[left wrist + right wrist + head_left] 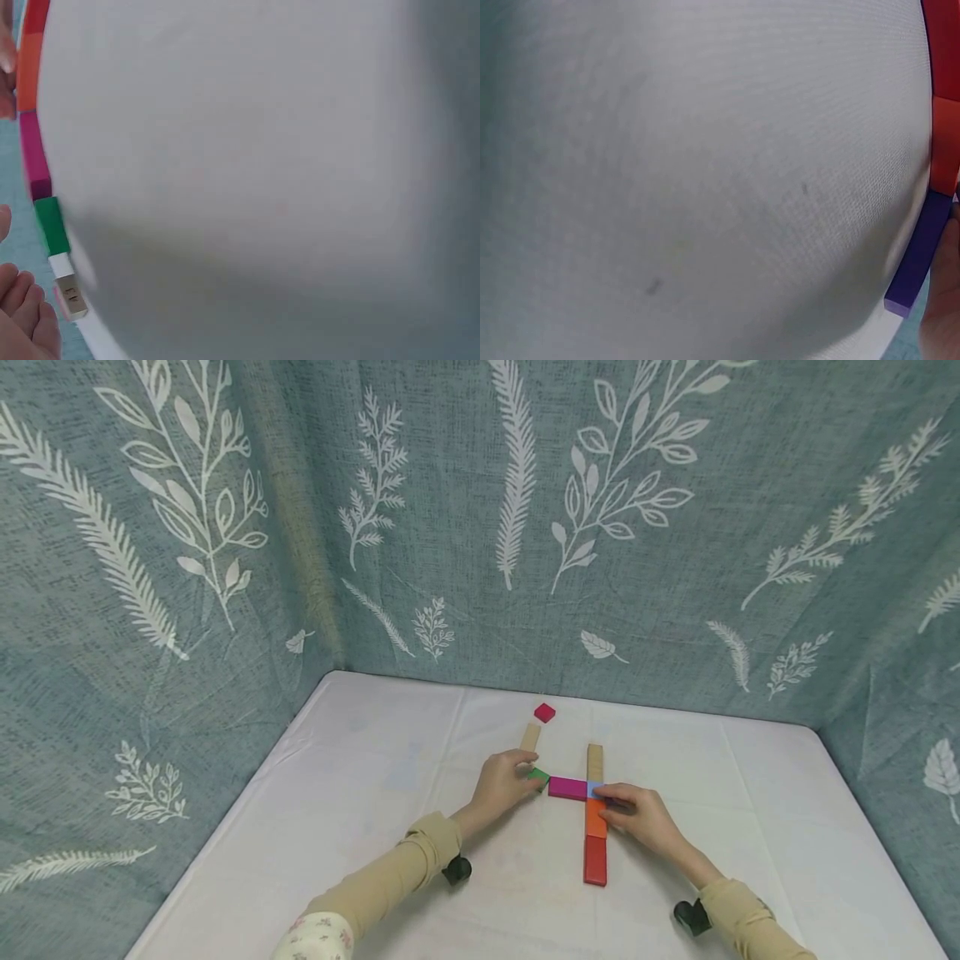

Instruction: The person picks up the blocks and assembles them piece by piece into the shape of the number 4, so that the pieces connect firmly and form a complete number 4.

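Observation:
My left hand (506,783) hovers by a green block (538,774), its thumb and forefinger spread over it; a gap shows between fingers and block in the left wrist view. My right hand (641,817) pinches a purple block (922,251), which lies beside the end of an orange block (946,146) and is mostly covered by fingers in the head view. Touching the orange block's near end is a red block (596,862). A light blue block (592,787) sits at the junction, with a magenta block (567,788) reaching left towards the green one.
Beyond the junction lies a plain wooden block (595,762). Another wooden block (530,737) stretches away past my left hand, and a small red block (544,712) lies near the far edge. A white cloth covers the table (375,760); a patterned curtain (465,527) surrounds it.

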The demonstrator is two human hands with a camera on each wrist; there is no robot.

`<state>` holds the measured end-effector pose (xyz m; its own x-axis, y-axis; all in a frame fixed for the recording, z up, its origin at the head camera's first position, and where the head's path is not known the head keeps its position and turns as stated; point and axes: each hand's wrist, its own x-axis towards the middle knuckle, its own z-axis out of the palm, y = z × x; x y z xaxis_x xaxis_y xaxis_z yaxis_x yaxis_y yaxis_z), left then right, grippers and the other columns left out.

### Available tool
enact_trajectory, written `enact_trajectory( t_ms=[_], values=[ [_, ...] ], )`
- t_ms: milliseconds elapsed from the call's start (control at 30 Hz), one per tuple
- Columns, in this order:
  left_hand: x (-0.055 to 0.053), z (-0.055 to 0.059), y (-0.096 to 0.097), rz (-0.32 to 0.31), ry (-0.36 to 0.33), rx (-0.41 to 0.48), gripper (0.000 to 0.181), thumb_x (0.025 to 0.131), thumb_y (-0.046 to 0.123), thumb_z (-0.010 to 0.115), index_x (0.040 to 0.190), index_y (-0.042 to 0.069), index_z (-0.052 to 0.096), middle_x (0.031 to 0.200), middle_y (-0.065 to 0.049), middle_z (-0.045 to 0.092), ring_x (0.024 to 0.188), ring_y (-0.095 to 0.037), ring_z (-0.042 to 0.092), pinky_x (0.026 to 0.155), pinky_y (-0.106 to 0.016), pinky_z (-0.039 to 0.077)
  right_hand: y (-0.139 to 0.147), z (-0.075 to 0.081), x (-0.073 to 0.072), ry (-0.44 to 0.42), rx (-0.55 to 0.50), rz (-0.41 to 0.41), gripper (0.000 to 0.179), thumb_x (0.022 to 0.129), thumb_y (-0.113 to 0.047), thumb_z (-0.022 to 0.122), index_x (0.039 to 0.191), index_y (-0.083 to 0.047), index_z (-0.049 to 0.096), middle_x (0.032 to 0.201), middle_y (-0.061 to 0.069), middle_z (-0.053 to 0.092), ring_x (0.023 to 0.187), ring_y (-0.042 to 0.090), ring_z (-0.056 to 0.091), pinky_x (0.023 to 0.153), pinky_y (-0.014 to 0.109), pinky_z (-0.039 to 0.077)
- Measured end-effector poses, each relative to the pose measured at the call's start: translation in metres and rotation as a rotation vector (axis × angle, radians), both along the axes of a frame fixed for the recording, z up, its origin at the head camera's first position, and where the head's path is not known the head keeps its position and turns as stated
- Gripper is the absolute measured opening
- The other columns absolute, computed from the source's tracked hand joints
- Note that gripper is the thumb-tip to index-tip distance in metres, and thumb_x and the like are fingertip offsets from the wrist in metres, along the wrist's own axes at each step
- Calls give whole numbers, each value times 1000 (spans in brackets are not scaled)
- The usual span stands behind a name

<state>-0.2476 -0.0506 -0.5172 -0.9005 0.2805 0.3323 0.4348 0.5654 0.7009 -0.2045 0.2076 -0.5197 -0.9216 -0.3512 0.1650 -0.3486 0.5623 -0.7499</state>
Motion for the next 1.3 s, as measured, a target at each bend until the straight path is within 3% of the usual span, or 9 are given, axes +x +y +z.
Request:
enact_trajectory(
  t_ms=[133, 300, 367, 467, 533, 600, 833, 1033, 1300],
  values=[
    [-8, 13, 1, 5, 17, 25, 38, 80, 18, 76, 111, -2, 68, 110, -14, 70, 108, -26, 65, 93, -39, 51, 0, 0, 0, 6, 2, 0, 35, 81, -4, 72, 115, -3, 67, 115, 14, 68, 109, 33, 62, 90, 39, 52],
    [-21, 28, 2, 32, 18, -7, 39, 80, 20, 76, 112, -2, 68, 113, -14, 69, 109, -26, 64, 94, -38, 51, 1, 0, -1, 10, 14, -3, 34, 82, -7, 72, 115, -4, 68, 114, 13, 68, 108, 32, 62, 90, 40, 52],
    [-25, 34, 2, 35, 5, -9, 40, 80, 20, 76, 113, -1, 67, 114, -15, 69, 98, -25, 69, 93, -37, 51, 1, 0, -2, 12, 19, -3, 34, 82, -8, 72, 115, -5, 68, 114, 13, 68, 108, 32, 62, 90, 40, 52],
    [-31, 41, 3, 43, 9, -18, 40, 80, 20, 76, 112, -2, 67, 113, -15, 69, 95, -25, 70, 92, -37, 52, 2, -1, -2, 10, 17, -2, 34, 81, -7, 73, 115, -5, 68, 114, 13, 68, 108, 32, 62, 91, 40, 52],
    [-35, 47, 3, 52, 12, -22, 41, 80, 21, 76, 112, -3, 67, 113, -15, 69, 96, -26, 69, 92, -38, 52, 2, 0, -2, 15, 24, 1, 34, 82, -8, 72, 115, -4, 68, 114, 13, 68, 108, 32, 62, 90, 40, 52],
    [-40, 52, 3, 67, 25, -28, 41, 80, 21, 76, 112, -3, 67, 113, -15, 69, 107, -27, 65, 92, -38, 52, 3, 0, -2, 17, 26, 1, 34, 82, -8, 72, 115, -4, 68, 114, 14, 68, 108, 32, 62, 90, 40, 52],
    [-54, 65, 3, 124, -15, -10, 40, 82, 20, 74, 115, -2, 66, 115, -15, 68, 109, -28, 64, 92, -40, 52, 3, -1, -2, 11, 34, -7, 34, 82, -8, 72, 116, -5, 68, 115, 13, 68, 109, 32, 62, 91, 41, 52],
    [-54, 62, 5, 138, -66, 12, 39, 83, 18, 73, 115, -3, 66, 116, -16, 68, 110, -30, 63, 93, -41, 51, 3, -4, -2, -5, 31, -7, 35, 82, -9, 72, 117, -6, 67, 116, 13, 67, 110, 32, 61, 91, 40, 52],
    [-51, 38, 7, 165, -91, 28, 38, 81, 16, 74, 111, -6, 67, 110, -19, 69, 105, -31, 65, 89, -42, 53, 2, -4, -1, -1, 13, 2, 34, 83, -10, 72, 117, -6, 67, 116, 13, 67, 109, 32, 62, 90, 39, 52]
  ],
)
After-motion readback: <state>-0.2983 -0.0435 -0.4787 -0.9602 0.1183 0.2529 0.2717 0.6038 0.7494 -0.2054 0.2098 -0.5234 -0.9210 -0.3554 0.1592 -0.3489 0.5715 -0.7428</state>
